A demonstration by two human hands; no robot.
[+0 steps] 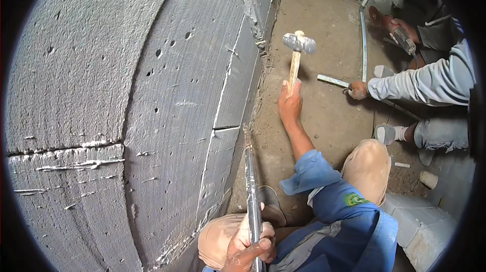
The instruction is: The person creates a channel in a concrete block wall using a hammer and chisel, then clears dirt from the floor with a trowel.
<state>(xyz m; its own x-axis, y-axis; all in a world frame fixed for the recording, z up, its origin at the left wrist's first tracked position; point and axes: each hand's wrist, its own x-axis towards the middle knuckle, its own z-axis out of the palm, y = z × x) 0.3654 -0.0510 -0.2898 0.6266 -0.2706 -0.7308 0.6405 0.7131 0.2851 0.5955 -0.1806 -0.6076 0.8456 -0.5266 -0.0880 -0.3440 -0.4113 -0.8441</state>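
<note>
- Two closed fists: left hand [248, 246] wraps the chisel [251, 181] at its lower end, tip against the block wall [177, 95].
- Off that wall, right hand [290, 102] clamps the hammer [295, 59] by its handle end.

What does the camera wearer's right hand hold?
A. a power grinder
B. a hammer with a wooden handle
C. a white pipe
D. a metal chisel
B: the right hand grips the wooden handle of a hammer raised near the block wall, while the left hand holds the chisel.
</note>
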